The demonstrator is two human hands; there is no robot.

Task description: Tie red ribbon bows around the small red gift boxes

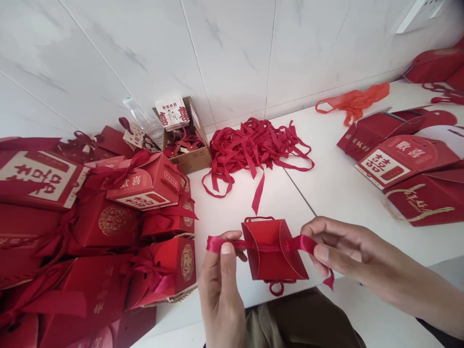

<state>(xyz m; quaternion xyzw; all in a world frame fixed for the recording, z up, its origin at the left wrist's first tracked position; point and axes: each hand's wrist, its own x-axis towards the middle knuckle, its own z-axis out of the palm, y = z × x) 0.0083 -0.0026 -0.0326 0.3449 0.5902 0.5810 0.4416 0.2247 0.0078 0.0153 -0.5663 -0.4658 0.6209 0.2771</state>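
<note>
A small red gift box (272, 251) with cord handles is held just above the near edge of the white table (337, 193). A red ribbon (266, 246) runs through its top from side to side. My left hand (221, 285) pinches the ribbon's left end between thumb and fingers. My right hand (337, 249) pinches the right end, whose tail hangs down past the fingers. Both hands are closed on the ribbon, one on each side of the box.
A heap of loose red ribbons (253, 145) lies behind the box. Several finished red boxes (145, 188) with bows are stacked at left. A cardboard box (188, 145) with cards stands by the wall. Flat red boxes (402, 159) and an orange plastic bag (355, 101) lie at right.
</note>
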